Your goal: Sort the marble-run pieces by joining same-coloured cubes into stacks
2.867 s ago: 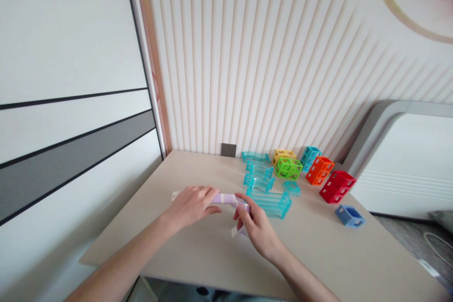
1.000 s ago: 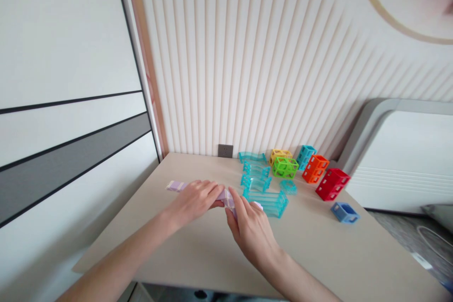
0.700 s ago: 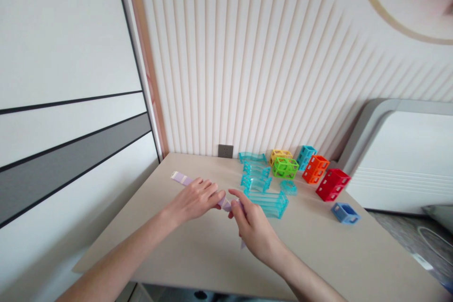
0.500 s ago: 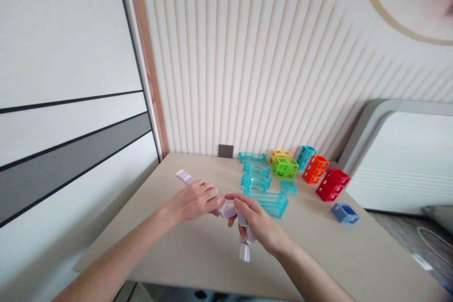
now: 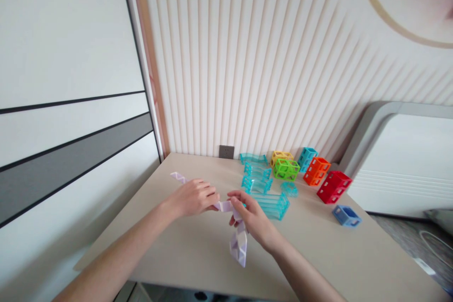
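The lilac segmented strip (image 5: 225, 206) is over the near part of the bench (image 5: 177, 255), its bent end hanging nearest the person; whether that end touches the surface cannot be told. The right hand (image 5: 253, 217) pinches it at the bend between thumb and fingers, probably to control the angle there. The left hand (image 5: 198, 197) is closed over the straighter length, palm down, seemingly to steady it, while the far tip sticks out past the knuckles.

Beyond the right hand lies a long turquoise ribbed piece (image 5: 272, 206), with a turquoise ring (image 5: 289, 189) just behind. To the right sit a blue block (image 5: 347, 216), a red block (image 5: 334, 187) and an orange block (image 5: 317, 171). Farther back are two curved turquoise pieces, a green block (image 5: 286, 170) and a yellow block (image 5: 282, 157), apparently set aside to leave working room. A socket (image 5: 226, 152) is on the ribbed wall (image 5: 219, 56).
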`<action>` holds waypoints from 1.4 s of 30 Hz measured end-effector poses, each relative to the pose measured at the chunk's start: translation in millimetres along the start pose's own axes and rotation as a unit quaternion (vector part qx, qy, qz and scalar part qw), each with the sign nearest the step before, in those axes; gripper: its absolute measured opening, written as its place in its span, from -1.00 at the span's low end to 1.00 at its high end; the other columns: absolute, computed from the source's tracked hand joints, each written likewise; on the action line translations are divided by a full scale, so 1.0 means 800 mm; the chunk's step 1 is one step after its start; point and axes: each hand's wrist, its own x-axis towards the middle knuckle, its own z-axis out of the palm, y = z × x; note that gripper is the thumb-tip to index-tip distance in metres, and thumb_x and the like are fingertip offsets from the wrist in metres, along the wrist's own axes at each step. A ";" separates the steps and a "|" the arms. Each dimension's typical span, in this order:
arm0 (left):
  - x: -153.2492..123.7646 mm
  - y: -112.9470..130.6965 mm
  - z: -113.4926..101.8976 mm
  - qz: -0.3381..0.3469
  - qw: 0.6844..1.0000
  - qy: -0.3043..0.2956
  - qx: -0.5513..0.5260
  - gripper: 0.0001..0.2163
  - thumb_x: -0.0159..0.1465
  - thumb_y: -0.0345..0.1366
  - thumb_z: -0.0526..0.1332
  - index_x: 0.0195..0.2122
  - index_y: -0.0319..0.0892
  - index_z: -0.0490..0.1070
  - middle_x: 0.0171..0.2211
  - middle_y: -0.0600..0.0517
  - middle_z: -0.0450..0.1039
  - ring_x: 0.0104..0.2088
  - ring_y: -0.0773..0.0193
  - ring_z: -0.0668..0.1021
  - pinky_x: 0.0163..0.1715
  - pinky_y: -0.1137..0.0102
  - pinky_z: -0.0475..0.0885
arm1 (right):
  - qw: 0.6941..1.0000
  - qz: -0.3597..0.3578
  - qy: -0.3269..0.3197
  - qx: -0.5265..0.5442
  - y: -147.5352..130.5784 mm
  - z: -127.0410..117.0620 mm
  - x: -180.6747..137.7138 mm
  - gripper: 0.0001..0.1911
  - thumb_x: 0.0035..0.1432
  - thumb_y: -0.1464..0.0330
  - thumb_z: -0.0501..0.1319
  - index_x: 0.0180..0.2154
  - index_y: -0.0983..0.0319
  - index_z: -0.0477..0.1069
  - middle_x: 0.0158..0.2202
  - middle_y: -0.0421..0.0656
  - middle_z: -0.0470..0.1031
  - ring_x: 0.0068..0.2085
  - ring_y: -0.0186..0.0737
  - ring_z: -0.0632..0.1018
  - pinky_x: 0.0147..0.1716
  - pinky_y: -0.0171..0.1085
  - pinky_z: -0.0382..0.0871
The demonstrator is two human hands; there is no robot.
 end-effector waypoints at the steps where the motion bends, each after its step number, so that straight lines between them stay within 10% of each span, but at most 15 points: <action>1: -0.003 -0.001 0.000 -0.016 1.000 -0.011 -0.015 -0.72 0.42 -0.06 0.08 -0.31 -0.15 0.34 -0.45 0.08 0.46 -0.42 0.25 0.52 -0.44 0.31 0.25 | 0.997 -0.039 0.008 -0.064 -0.001 -0.003 -0.001 -0.53 0.16 0.05 0.22 -0.01 0.20 0.40 -0.21 -0.08 0.56 -0.37 -0.20 0.57 -0.41 -0.26 0.38; 6: -0.006 -0.004 -0.011 -0.026 0.996 -0.049 -0.069 -0.72 0.44 -0.07 0.04 -0.25 -0.14 0.36 -0.40 0.07 0.52 -0.41 0.23 0.57 -0.47 0.33 0.26 | 0.938 -0.148 -0.028 -0.313 -0.017 -0.008 -0.012 -0.52 0.14 0.33 0.27 0.12 0.16 0.41 -0.01 -0.05 0.54 -0.05 -0.07 0.54 -0.07 -0.21 0.32; 12: 0.002 -0.020 -0.019 -0.022 0.996 -0.038 -0.077 -0.71 0.44 -0.07 0.04 -0.29 -0.15 0.35 -0.43 0.07 0.50 -0.41 0.25 0.55 -0.47 0.34 0.22 | 0.899 -0.150 -0.086 -0.402 -0.054 -0.009 0.011 -0.80 0.29 0.28 0.16 -0.30 0.21 0.51 -0.42 -0.19 0.54 -0.39 -0.29 0.49 -0.46 -0.36 0.12; 20: 0.032 -0.049 -0.022 -0.033 0.995 -0.029 0.092 -0.85 0.42 -0.24 0.12 -0.28 -0.15 0.35 -0.41 0.04 0.46 -0.33 0.19 0.51 -0.40 0.31 0.21 | 0.936 0.065 -0.208 -0.278 -0.096 -0.040 0.090 -0.56 0.30 0.14 0.11 -0.44 0.32 0.52 -0.53 -0.14 0.55 -0.66 -0.42 0.28 -0.67 -0.37 0.08; 31: 0.061 -0.065 0.012 -0.224 0.965 -0.083 0.108 -0.81 0.40 -0.45 0.04 0.00 -0.17 0.30 -0.23 -0.07 0.47 -0.21 0.11 0.55 -0.29 0.28 0.35 | 0.997 0.010 0.019 0.075 -0.081 -0.032 0.144 -0.89 0.12 0.37 0.31 -0.37 0.30 0.51 -0.43 -0.15 0.57 -0.54 -0.42 0.43 -0.55 -0.43 0.28; 42: 0.073 -0.070 0.017 -0.256 0.961 -0.106 0.003 -0.67 0.44 -0.01 -0.04 -0.07 -0.16 0.31 -0.22 -0.09 0.53 -0.25 0.06 0.62 -0.39 0.33 0.39 | 0.987 -0.090 -0.009 -0.135 -0.070 -0.031 0.145 -0.51 0.30 0.04 0.11 -0.47 0.29 0.41 -0.68 -0.27 0.31 -0.65 -0.42 0.29 -0.63 -0.41 0.10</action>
